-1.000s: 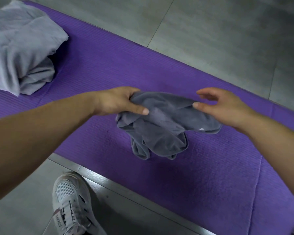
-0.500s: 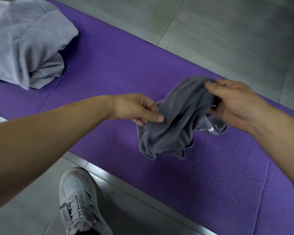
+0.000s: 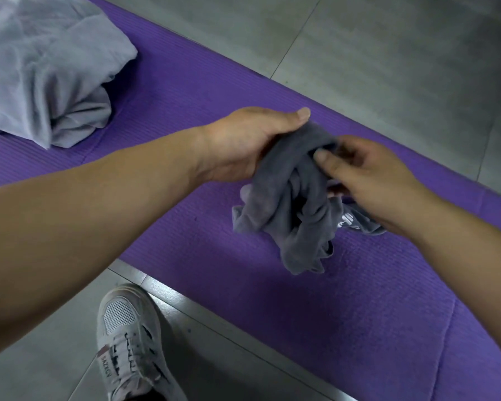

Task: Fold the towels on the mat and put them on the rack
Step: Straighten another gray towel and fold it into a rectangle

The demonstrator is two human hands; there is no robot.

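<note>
Head view looks down on my two bare hands above a purple ribbed foam mat [image 3: 185, 91] laid on a grey tiled floor [image 3: 388, 53]. My left hand [image 3: 243, 146] is curled round the upper part of a small dark grey terry towel [image 3: 287, 215], thumb over the top. My right hand [image 3: 368, 180] pinches a fold of the same towel between thumb and fingers. The towel hangs bunched and twisted between my hands over the mat, nearer its near edge; whether its lowest folds touch the mat I cannot tell. A larger pale grey crumpled towel [image 3: 47, 70] lies well apart, toward the mat's left end. My white mesh sneaker [image 3: 128, 337] stands on the floor just off the near edge. No rack is in view.

I judge the folding has barely begun: I am hunting for an edge. Next I must find two corners, draw them apart and spread the cloth flat on the mat. It may cling to itself and need a shake.
</note>
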